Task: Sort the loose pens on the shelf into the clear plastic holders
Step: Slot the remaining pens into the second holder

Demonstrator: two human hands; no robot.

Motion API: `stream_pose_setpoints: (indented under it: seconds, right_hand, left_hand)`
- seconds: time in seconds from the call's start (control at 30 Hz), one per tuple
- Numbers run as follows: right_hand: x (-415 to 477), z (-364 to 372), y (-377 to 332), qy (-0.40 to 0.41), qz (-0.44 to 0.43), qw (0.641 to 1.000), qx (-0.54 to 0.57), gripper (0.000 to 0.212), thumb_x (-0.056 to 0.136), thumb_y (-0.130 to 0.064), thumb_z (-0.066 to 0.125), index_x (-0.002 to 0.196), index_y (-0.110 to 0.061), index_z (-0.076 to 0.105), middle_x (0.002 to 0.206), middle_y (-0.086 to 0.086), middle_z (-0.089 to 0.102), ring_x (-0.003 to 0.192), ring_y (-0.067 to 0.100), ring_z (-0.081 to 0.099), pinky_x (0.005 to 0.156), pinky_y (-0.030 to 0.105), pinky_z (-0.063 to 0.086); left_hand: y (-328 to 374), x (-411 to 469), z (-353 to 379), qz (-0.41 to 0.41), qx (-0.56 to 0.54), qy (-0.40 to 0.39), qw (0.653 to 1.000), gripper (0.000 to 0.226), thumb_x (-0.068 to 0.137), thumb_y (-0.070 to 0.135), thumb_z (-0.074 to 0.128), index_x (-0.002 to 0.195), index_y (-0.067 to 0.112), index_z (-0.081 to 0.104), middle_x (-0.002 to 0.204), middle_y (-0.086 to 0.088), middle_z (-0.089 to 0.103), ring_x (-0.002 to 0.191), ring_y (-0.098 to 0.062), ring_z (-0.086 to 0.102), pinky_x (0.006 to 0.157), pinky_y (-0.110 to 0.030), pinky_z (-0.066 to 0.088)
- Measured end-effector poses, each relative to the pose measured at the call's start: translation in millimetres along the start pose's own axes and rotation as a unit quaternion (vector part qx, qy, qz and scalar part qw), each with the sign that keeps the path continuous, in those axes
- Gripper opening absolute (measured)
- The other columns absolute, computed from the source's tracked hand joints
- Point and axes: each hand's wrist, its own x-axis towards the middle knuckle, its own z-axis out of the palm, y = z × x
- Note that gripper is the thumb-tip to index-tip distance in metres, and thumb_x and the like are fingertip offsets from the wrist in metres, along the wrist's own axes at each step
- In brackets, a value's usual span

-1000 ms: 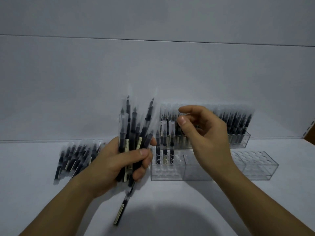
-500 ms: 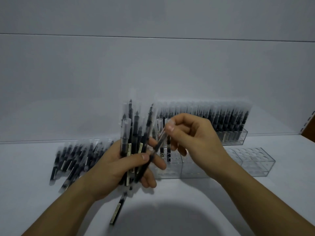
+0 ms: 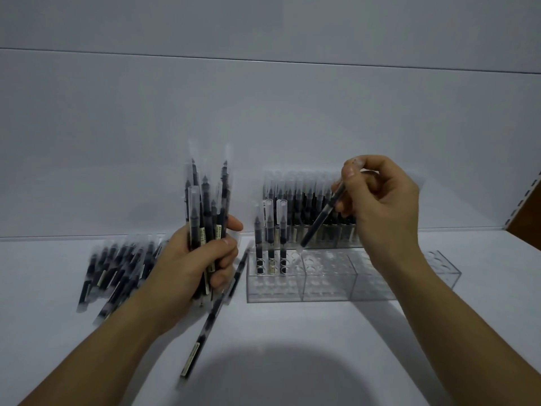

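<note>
the right hand, pinching one pen drawn from the bundle gripped by the left hand, had brought its lower end over an empty hole in the front clear holder; insertion seemed next.

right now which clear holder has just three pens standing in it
The front row's leftmost holder; the holders seen right of it hold none, the back row is packed.

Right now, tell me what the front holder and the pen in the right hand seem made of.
Front holder: clear rigid plastic, likely acrylic, glossy; the shelf shows through its walls. Pen pinched by the right hand: probably plastic, dark barrel with a translucent frosted end; blur hides finer detail.
</note>
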Motion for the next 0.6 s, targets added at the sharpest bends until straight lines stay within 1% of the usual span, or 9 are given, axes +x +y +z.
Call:
stream_pose_setpoints:
  seconds: [0.03, 0.1, 0.17, 0.23, 0.3, 0.37, 0.43, 0.53, 0.6]
  right_hand:
    - [-1, 0, 1, -0.007, -0.009, 1.0, -0.012, 0.006, 0.102, -0.015, 0.062, 0.098, -0.011, 0.063, 0.073, 0.004, 0.07, 0.055, 0.015, 0.062, 0.055, 0.025, 0.054]
    - [-3, 2, 5, -0.018, -0.02, 0.999, -0.035, 0.004, 0.101, -0.013, 0.063, 0.098, -0.012, 0.063, 0.076, 0.007, 0.07, 0.056, 0.018, 0.065, 0.056, 0.027, 0.056]
    - [-4, 3, 9, -0.03, -0.036, 0.996, -0.071, 0.002, 0.1, -0.014, 0.065, 0.099, -0.014, 0.064, 0.076, 0.007, 0.071, 0.058, 0.021, 0.067, 0.058, 0.031, 0.058]
    - [-6, 5, 13, -0.046, -0.045, 0.994, -0.091, 0.004, 0.098, -0.017, 0.068, 0.1, -0.016, 0.064, 0.075, 0.007, 0.071, 0.061, 0.022, 0.068, 0.06, 0.036, 0.06]
    - [-8, 6, 18, -0.067, -0.048, 0.991, -0.103, 0.008, 0.096, -0.023, 0.069, 0.101, -0.018, 0.066, 0.073, 0.002, 0.069, 0.063, 0.021, 0.069, 0.061, 0.04, 0.061]
    - [-12, 9, 24, -0.091, -0.051, 0.986, -0.129, 0.012, 0.095, -0.026, 0.071, 0.104, -0.02, 0.067, 0.072, -0.004, 0.068, 0.066, 0.02, 0.068, 0.064, 0.042, 0.062]
    - [-15, 11, 30, -0.11, -0.056, 0.98, -0.158, 0.013, 0.094, -0.026, 0.073, 0.105, -0.024, 0.067, 0.073, -0.007, 0.067, 0.067, 0.016, 0.067, 0.065, 0.035, 0.06]
    - [-17, 14, 33, -0.129, -0.058, 0.972, -0.186, 0.017, 0.093, -0.024, 0.074, 0.104, -0.031, 0.065, 0.074, -0.011, 0.067, 0.067, 0.008, 0.065, 0.062, 0.013, 0.048]
    - [-18, 14, 34, -0.138, -0.054, 0.969, -0.197, 0.017, 0.093, -0.024, 0.075, 0.102, -0.033, 0.063, 0.075, -0.011, 0.068, 0.069, 0.006, 0.065, 0.062, 0.011, 0.047]
  left_hand:
    - [-1, 1, -1, -0.002, 0.004, 0.002, 1.0, 0.027, 0.08, 0.007, 0.071, 0.106, 0.008, 0.064, 0.064, -0.007, 0.041, 0.048, -0.017, 0.039, 0.046, -0.026, 0.037]
    - [-2, 1, -1, -0.004, 0.011, 0.008, 1.0, 0.024, 0.081, 0.012, 0.064, 0.105, 0.01, 0.065, 0.064, -0.007, 0.041, 0.048, -0.017, 0.039, 0.046, -0.026, 0.037]
    - [-3, 1, 0, -0.004, 0.016, 0.016, 1.0, 0.017, 0.087, 0.008, 0.065, 0.103, 0.012, 0.067, 0.063, -0.007, 0.042, 0.049, -0.017, 0.04, 0.046, -0.027, 0.037]
    - [-4, 1, 0, -0.006, 0.021, 0.025, 0.999, 0.015, 0.093, 0.003, 0.062, 0.102, 0.012, 0.067, 0.063, -0.007, 0.042, 0.049, -0.018, 0.039, 0.046, -0.027, 0.037]
    - [-5, 1, 0, -0.007, 0.021, 0.027, 0.999, 0.015, 0.087, 0.008, 0.065, 0.102, 0.013, 0.067, 0.063, -0.006, 0.042, 0.049, -0.017, 0.039, 0.045, -0.027, 0.037]
    - [-4, 2, 0, -0.011, 0.022, 0.028, 0.999, 0.023, 0.079, 0.015, 0.064, 0.102, 0.013, 0.067, 0.063, -0.006, 0.042, 0.048, -0.017, 0.039, 0.045, -0.027, 0.037]
    - [-4, 2, 0, -0.015, 0.02, 0.03, 0.999, 0.025, 0.078, 0.015, 0.064, 0.102, 0.012, 0.067, 0.062, -0.007, 0.042, 0.048, -0.017, 0.039, 0.044, -0.026, 0.037]
    - [-5, 1, 1, -0.017, 0.017, 0.029, 0.999, 0.021, 0.082, 0.009, 0.066, 0.103, 0.009, 0.066, 0.063, -0.007, 0.041, 0.047, -0.017, 0.038, 0.043, -0.026, 0.036]
    - [-5, 1, 1, -0.019, 0.015, 0.028, 0.999, 0.021, 0.082, 0.008, 0.066, 0.102, 0.009, 0.066, 0.063, -0.007, 0.041, 0.047, -0.017, 0.038, 0.043, -0.026, 0.035]
